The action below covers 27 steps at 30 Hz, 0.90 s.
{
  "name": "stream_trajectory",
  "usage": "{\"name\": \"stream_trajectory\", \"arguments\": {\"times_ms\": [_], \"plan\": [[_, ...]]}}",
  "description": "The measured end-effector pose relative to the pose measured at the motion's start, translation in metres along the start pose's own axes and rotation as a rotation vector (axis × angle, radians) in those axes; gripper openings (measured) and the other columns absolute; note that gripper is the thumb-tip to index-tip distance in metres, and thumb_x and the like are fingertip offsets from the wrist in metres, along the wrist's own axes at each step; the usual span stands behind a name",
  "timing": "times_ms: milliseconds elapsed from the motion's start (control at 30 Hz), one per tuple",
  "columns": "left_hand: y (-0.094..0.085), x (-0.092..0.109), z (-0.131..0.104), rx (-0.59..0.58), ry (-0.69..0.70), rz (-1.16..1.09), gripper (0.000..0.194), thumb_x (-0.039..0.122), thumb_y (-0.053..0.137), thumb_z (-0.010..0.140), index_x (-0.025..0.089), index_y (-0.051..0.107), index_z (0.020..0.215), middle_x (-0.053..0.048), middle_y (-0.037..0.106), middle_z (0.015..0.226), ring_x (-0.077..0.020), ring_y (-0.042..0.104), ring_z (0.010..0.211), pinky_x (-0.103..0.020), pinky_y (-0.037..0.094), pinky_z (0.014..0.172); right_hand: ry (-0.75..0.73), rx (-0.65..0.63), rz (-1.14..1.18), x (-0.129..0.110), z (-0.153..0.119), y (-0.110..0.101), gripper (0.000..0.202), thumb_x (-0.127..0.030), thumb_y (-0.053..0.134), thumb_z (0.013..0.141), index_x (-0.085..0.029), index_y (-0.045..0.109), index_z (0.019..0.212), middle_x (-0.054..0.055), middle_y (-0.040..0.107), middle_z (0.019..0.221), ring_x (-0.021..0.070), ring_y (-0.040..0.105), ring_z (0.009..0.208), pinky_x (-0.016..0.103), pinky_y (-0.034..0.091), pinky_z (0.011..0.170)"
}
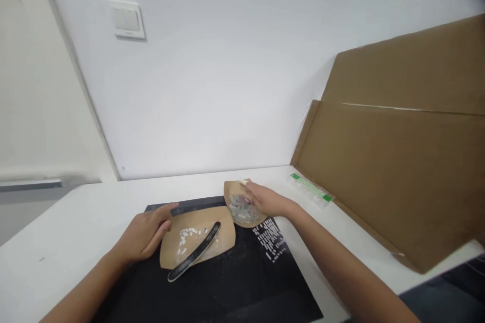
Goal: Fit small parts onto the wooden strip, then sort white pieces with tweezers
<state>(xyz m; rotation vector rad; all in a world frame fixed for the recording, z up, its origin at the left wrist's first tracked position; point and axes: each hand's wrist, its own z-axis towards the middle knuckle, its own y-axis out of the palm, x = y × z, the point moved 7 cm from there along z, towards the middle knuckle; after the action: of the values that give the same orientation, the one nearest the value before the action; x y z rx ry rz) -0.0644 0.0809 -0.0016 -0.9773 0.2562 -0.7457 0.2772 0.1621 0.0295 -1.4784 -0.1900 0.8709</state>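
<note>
Gripping apparently light, bendy paper tray [229, 191] sensibly at two-o'clock rim with right hand [270, 201]. Resting left hand [146, 233], loosely spread, toward nine o'clock.

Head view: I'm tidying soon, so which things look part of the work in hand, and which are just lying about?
Likely in use:
held paper tray, in the right hand
second paper tray, beside the left hand
curved nail file, lying across it
white pieces in rows
black mat

Seemingly just lying about:
green-labelled clear plastic case
folded cardboard
</note>
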Motion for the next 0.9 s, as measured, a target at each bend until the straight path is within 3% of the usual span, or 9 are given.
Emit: {"name": "stream_trajectory", "arguments": {"times_ms": [167,267,433,600,733,900], "plan": [[-0.001,-0.003,-0.005,0.046,0.008,0.009,0.031,0.023,0.041,0.1,0.025,0.051,0.13,-0.001,0.073,0.085,-0.0235,0.076,0.087,-0.031,0.057,0.076,-0.034,-0.255,-0.109,-0.009,0.023,0.013,0.049,-0.028,0.084,0.073,-0.016,0.064,0.116,0.013,0.072,0.114,0.0317,0.068,0.104,0.035,0.05,0.086],[-0.007,0.001,-0.007,0.116,0.037,-0.008,0.039,0.019,0.042,0.097,0.024,0.046,0.136,0.001,0.072,0.085,-0.021,0.075,0.082,-0.03,0.057,0.078,-0.041,-0.31,-0.152,-0.011,0.031,0.018,0.045,-0.032,0.087,0.071,-0.018,0.063,0.105,0.011,0.07,0.112,0.0294,0.066,0.1,0.032,0.047,0.08],[-0.011,0.006,-0.006,0.107,0.088,-0.084,0.046,0.016,0.043,0.095,0.022,0.044,0.141,-0.001,0.071,0.088,-0.0191,0.071,0.079,-0.031,0.057,0.078,-0.032,-0.351,-0.174,-0.006,0.036,0.021,0.043,-0.035,0.089,0.072,-0.018,0.061,0.1,0.011,0.068,0.111,0.0292,0.064,0.099,0.03,0.042,0.075],[-0.011,0.004,-0.007,0.106,0.093,-0.139,0.047,0.016,0.041,0.096,0.023,0.043,0.143,-0.002,0.07,0.087,-0.0205,0.071,0.081,-0.032,0.056,0.078,-0.01,-0.382,-0.135,-0.004,0.039,0.017,0.033,-0.026,0.087,0.075,-0.019,0.061,0.094,0.007,0.071,0.103,0.0251,0.066,0.093,0.027,0.038,0.069],[-0.01,0.002,-0.007,0.107,0.087,-0.129,0.046,0.015,0.04,0.096,0.022,0.044,0.142,-0.002,0.07,0.086,-0.0198,0.071,0.082,-0.031,0.056,0.077,0.018,-0.368,-0.079,-0.004,0.038,0.003,0.024,-0.021,0.081,0.079,-0.019,0.057,0.082,0.003,0.075,0.092,0.0207,0.068,0.083,0.025,0.038,0.063],[-0.011,-0.001,-0.007,0.111,0.065,-0.096,0.044,0.018,0.042,0.096,0.024,0.047,0.139,-0.001,0.071,0.087,-0.0194,0.072,0.083,-0.029,0.057,0.078,0.037,-0.283,0.012,-0.001,0.034,-0.024,0.031,-0.029,0.078,0.083,-0.02,0.05,0.074,0.003,0.077,0.089,0.0196,0.07,0.081,0.025,0.041,0.062]]}}
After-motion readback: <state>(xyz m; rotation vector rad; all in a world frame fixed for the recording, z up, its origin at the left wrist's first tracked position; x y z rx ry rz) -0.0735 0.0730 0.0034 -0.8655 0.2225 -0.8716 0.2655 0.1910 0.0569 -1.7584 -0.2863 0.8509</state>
